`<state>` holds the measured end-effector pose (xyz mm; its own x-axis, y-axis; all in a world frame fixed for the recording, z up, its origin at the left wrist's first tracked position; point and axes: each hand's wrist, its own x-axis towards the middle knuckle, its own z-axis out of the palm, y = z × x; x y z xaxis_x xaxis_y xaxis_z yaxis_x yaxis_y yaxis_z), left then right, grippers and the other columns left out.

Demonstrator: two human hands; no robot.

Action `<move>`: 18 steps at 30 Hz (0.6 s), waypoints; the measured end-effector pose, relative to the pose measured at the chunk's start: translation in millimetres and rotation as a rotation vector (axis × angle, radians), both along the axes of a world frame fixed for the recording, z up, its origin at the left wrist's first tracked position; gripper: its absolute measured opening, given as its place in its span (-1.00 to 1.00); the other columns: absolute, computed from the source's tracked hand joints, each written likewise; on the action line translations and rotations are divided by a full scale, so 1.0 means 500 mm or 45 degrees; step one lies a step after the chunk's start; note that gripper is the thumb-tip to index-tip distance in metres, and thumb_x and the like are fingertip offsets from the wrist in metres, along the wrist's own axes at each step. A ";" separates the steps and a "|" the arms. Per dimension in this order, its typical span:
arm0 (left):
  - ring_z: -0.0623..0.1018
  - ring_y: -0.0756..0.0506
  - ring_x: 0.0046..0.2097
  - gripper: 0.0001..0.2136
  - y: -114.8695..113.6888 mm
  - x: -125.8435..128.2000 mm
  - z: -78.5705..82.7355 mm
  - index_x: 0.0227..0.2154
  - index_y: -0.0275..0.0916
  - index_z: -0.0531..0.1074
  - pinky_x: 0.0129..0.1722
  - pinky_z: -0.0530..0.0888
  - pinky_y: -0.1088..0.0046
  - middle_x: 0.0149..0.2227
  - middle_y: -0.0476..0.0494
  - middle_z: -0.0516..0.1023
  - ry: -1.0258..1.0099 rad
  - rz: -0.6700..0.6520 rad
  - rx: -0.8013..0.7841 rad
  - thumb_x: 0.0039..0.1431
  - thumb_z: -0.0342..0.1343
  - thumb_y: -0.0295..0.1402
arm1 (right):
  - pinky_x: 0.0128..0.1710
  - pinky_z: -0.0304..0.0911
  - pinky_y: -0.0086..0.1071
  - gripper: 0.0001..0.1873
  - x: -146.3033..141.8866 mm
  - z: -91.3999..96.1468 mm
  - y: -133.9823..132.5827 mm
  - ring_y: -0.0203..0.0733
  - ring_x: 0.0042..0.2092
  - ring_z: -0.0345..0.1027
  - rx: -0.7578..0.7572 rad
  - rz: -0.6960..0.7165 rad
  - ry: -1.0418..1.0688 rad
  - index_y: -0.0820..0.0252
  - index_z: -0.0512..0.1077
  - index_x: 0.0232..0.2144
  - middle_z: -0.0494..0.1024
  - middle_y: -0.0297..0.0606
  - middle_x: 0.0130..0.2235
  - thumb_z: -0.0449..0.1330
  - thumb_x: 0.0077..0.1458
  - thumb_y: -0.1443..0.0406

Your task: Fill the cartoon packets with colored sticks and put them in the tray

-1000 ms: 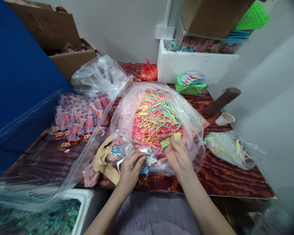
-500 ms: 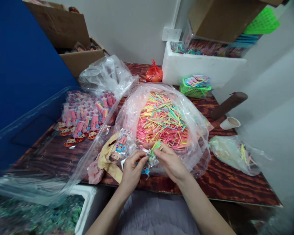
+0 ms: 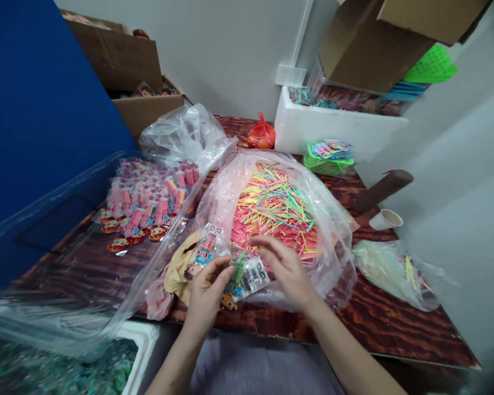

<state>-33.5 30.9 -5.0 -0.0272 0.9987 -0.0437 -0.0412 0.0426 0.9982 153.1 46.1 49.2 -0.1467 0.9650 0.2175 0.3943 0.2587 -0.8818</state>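
Observation:
A small clear packet (image 3: 253, 277) with a printed barcode and cartoon label holds green sticks. My left hand (image 3: 206, 288) pinches its left edge between thumb and forefinger. My right hand (image 3: 286, 269) is just right of it, fingers apart and stretched over the near edge of the stick pile, with nothing seen in them. Behind both hands, a large clear plastic bag (image 3: 333, 219) lies open around a heap of pink, yellow, green and blue thin sticks (image 3: 275, 206). Another filled packet (image 3: 208, 244) lies left of the heap, beside a yellow cloth (image 3: 179, 269).
Many filled packets (image 3: 148, 192) lie in a clear tub at left. A foam box (image 3: 142, 351) is below the table edge. Behind stand a red bag (image 3: 261, 134), a green basket (image 3: 327, 164) and a white foam box (image 3: 333, 123). At right are a bottle (image 3: 382, 192) and paper cup (image 3: 387, 219).
The green sticks my right hand gripped now sit inside the packet. My right hand has let go and its fingers have opened. The packet has swung flatter, its barcode end toward the right.

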 end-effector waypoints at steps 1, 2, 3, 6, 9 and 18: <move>0.58 -0.08 -0.24 -0.75 0.008 -0.011 0.001 -0.24 -0.24 0.52 -0.21 0.51 0.44 -0.27 -0.10 0.62 0.016 0.048 0.003 0.09 0.22 -0.20 | 0.06 0.25 -0.15 -0.73 0.020 -0.005 0.029 -0.05 0.03 0.37 0.076 -0.101 -0.119 0.06 0.43 -0.02 0.53 -0.18 -0.04 0.02 0.31 0.23; 0.58 -0.08 -0.23 -0.74 0.019 -0.023 0.002 -0.23 -0.24 0.52 -0.21 0.51 0.44 -0.27 -0.10 0.62 0.035 0.090 0.015 0.08 0.22 -0.19 | 0.10 0.19 -0.08 -0.74 0.041 -0.011 0.059 0.01 0.07 0.33 0.175 -0.201 -0.323 0.11 0.44 -0.03 0.53 -0.13 -0.03 0.05 0.29 0.26; 0.58 -0.08 -0.22 -0.74 0.030 -0.037 0.003 -0.22 -0.24 0.52 -0.21 0.50 0.45 -0.25 -0.10 0.61 0.060 0.124 0.031 0.08 0.22 -0.19 | 0.15 0.11 0.01 -0.71 0.060 -0.017 0.090 0.10 0.15 0.24 0.245 -0.244 -0.568 0.17 0.44 -0.01 0.49 -0.04 0.03 0.08 0.25 0.31; 0.57 -0.10 -0.18 -0.72 0.069 -0.075 -0.003 -0.20 -0.24 0.50 -0.17 0.49 0.43 -0.21 -0.11 0.60 0.187 0.172 0.075 0.09 0.21 -0.18 | 0.23 -0.08 0.15 -0.49 0.099 -0.034 0.167 0.26 0.31 -0.03 0.300 -0.179 -1.163 0.33 0.33 0.14 0.29 0.14 0.22 0.09 0.12 0.49; 0.56 -0.13 -0.16 -0.74 0.109 -0.097 -0.032 -0.19 -0.24 0.49 -0.15 0.46 0.37 -0.19 -0.13 0.59 0.459 0.147 0.124 0.16 0.13 -0.19 | 0.23 -0.12 0.18 -0.47 0.105 -0.045 0.206 0.25 0.32 -0.04 0.320 -0.088 -1.449 0.34 0.31 0.15 0.27 0.15 0.25 0.00 0.11 0.55; 0.53 -0.19 -0.09 -0.80 0.145 -0.101 -0.105 -0.19 -0.21 0.47 -0.06 0.41 0.26 -0.15 -0.19 0.56 0.998 0.119 0.341 0.25 0.00 -0.27 | 0.28 -0.27 0.09 -0.68 0.123 -0.059 0.232 0.06 0.23 0.14 0.519 -0.017 -1.447 0.22 0.43 -0.10 0.53 -0.03 0.00 -0.07 0.26 0.45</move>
